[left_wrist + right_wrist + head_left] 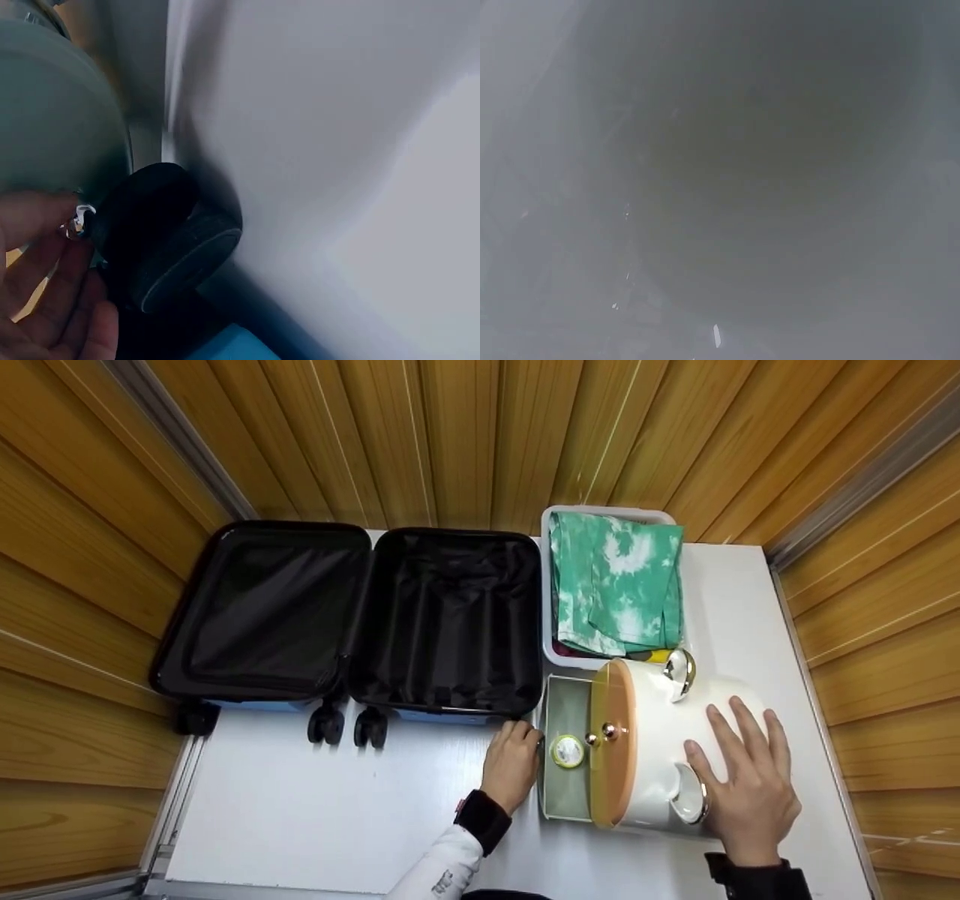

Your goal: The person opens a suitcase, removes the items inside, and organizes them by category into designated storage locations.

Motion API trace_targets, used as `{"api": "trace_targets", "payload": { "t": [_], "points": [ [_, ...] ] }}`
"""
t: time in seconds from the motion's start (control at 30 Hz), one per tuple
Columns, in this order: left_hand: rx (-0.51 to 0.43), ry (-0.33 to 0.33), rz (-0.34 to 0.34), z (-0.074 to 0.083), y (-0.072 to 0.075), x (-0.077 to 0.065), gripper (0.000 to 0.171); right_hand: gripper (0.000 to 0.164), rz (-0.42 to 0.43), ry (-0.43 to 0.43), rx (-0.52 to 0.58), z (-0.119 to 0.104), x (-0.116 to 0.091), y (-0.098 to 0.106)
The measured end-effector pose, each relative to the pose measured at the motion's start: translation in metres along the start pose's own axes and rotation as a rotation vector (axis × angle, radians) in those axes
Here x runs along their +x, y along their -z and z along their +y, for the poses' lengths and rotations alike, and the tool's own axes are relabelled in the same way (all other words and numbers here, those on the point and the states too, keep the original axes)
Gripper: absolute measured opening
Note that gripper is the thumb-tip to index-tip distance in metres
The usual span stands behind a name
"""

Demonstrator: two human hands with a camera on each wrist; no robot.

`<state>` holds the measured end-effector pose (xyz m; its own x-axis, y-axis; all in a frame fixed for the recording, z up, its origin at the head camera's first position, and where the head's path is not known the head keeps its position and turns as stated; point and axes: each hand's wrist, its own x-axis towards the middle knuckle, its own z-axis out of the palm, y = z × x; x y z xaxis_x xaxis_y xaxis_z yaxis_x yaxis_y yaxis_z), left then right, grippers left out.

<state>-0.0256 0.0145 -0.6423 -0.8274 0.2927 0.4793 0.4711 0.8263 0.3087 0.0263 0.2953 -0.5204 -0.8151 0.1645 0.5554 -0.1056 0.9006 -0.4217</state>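
A white storage box (654,735) with an orange front (621,780) stands at the right of the table, its pale see-through drawer (568,802) pulled out toward the left. Inside the drawer lies a small round container (568,751) with a yellow rim. At the drawer's front edge, my left hand (511,761) pinches a shiny drawer knob (77,223) between thumb and fingers, as the left wrist view shows. Fingers spread, my right hand (754,780) rests on the white body of the box. The right wrist view is only a grey blur.
An open black-lined suitcase (450,622) lies at the back left; its wheels (370,727) point toward me, one pair near my left hand. Behind the box sits a white basket (547,585) holding folded green-and-white cloth (619,585). Wood-patterned walls (465,442) enclose the white table (315,817).
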Motion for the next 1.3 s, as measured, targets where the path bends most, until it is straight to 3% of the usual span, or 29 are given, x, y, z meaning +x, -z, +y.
{"api": "trace_targets", "payload": {
  "t": [0.2, 0.43, 0.67, 0.9, 1.03, 1.17, 1.23, 1.3],
  "points": [
    [-0.032, -0.016, -0.008, 0.006, -0.004, 0.002, 0.021, 0.059, 0.015, 0.013, -0.007, 0.0, 0.0, -0.001],
    [-0.077, 0.018, -0.06, 0.014, -0.007, 0.005, 0.015, 0.064, 0.024, 0.013, -0.009, -0.001, 0.0, -0.001],
    [-0.1, 0.023, -0.048, 0.036, -0.021, 0.014, 0.016, 0.056, 0.027, 0.039, -0.013, -0.003, 0.003, -0.001],
    [-0.092, 0.009, -0.086, 0.055, -0.032, 0.019, 0.012, 0.053, 0.043, 0.048, -0.003, -0.003, 0.004, -0.001],
    [-0.135, 0.014, -0.137, 0.052, -0.029, 0.019, 0.011, 0.05, 0.006, 0.034, 0.028, -0.002, 0.006, 0.001],
    [-0.184, 0.026, -0.2, 0.047, -0.016, 0.017, 0.026, 0.043, -0.156, -0.051, 0.145, -0.006, 0.01, 0.015],
    [-0.193, 0.027, -0.184, 0.043, -0.006, 0.015, 0.032, 0.043, -0.207, -0.098, 0.193, -0.014, 0.012, 0.026],
    [-0.2, 0.014, -0.121, 0.038, 0.004, 0.012, 0.034, 0.045, -0.201, -0.11, 0.22, -0.026, 0.014, 0.036]
  ]
}}
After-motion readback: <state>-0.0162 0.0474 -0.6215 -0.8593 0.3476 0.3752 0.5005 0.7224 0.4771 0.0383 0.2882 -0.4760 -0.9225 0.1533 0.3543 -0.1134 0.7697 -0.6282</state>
